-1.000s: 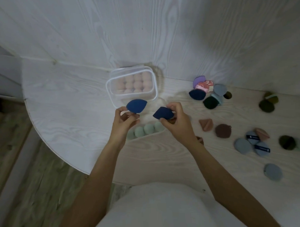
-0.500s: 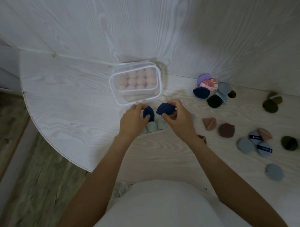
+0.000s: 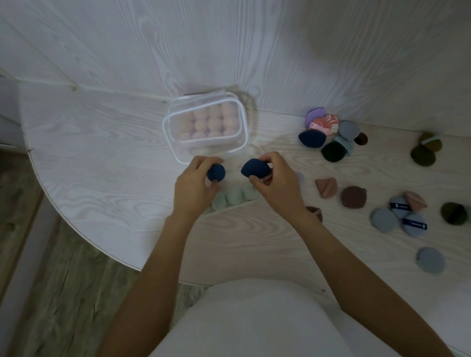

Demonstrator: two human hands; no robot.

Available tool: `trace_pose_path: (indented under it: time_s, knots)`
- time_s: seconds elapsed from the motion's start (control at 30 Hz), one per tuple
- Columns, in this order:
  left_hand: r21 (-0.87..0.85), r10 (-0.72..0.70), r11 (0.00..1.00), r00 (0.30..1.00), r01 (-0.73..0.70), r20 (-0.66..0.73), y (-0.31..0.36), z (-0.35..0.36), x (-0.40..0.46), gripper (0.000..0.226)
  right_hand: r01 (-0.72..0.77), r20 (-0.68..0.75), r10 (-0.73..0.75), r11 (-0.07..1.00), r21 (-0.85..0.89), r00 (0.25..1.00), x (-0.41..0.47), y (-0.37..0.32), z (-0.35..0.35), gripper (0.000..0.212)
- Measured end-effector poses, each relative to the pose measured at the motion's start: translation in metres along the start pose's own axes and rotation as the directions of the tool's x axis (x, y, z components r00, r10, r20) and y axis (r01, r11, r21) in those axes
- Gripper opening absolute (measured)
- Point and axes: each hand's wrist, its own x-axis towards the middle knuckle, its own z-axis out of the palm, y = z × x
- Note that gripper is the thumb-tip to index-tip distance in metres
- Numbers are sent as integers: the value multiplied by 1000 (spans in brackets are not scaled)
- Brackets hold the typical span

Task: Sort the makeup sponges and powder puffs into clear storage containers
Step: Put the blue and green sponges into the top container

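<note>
Head view shows the left hand [image 3: 193,183] and right hand [image 3: 276,182] each pinching a dark blue soft egg-shaped sponge [image 3: 216,172] [image 3: 255,168] over the tabletop [image 3: 94,156], so press both gently beside the mint green round sponges [image 3: 233,196].

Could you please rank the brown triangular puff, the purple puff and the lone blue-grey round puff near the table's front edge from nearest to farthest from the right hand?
From the right hand:
1. Brown triangular puff, just right.
2. Purple puff, back by the wall.
3. Lone blue-grey round puff, front right.
</note>
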Motion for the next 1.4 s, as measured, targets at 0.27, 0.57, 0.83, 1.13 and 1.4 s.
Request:
trace_pose_path:
  time_s: [0.27, 0.57, 0.83, 1.13, 1.4]
  knots:
    - [259, -130, 961, 986, 101, 100, -11, -4, -11, 36, -3, -29, 5, 999, 48, 1000, -1, 0, 0, 36]
    - [371, -97, 927, 988, 47, 117, -8, 5, -20, 24, 48, 18, -49, 998, 45, 999, -3, -6, -1, 39]
    - [391, -145, 917, 978, 77, 147, 2, 2, -39, 45, 226, 234, -129, 861, -456, 964, 14, -31, 24, 29]
    - [190, -145, 976, 968, 106, 206, 0, 0, -42, 78, 279, 298, -101, 706, -651, 949, 19, -22, 50, 38]
    - [216, -97, 975, 981, 59, 168, 8, 10, -35, 79, 239, 246, -95, 712, -660, 965, 22, -21, 39, 29]
